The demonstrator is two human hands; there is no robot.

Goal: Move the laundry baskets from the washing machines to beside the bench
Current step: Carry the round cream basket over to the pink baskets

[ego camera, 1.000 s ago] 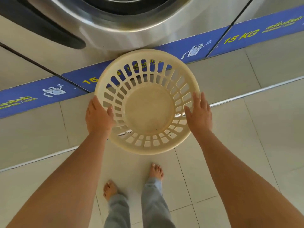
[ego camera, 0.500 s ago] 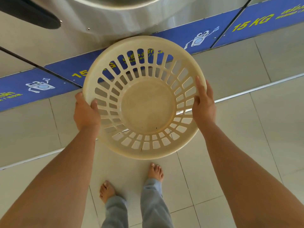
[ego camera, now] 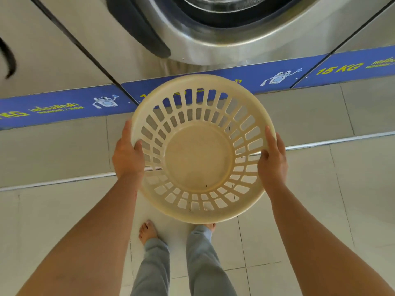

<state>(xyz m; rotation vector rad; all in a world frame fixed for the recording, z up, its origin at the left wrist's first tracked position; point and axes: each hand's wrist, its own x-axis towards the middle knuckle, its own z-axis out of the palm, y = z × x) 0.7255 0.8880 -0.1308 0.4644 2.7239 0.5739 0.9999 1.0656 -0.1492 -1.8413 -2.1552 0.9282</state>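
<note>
A round cream plastic laundry basket (ego camera: 198, 159) with slotted walls is held off the floor, empty, in front of a steel washing machine (ego camera: 213, 33). My left hand (ego camera: 127, 153) grips its left rim, thumb over the edge. My right hand (ego camera: 272, 159) grips the right rim the same way. The basket hangs above my bare feet and hides part of the right foot.
Washing machines line the top of the view, with a dark door handle (ego camera: 141, 28) sticking out. A blue floor strip (ego camera: 64, 107) marked 15 KG runs along their base. Pale floor tiles and a metal strip (ego camera: 342, 141) lie below. The bench is not in view.
Both hands closed on the basket's rim and lifted it closer to me. The view tilted up, so more of the washing machine shows.
</note>
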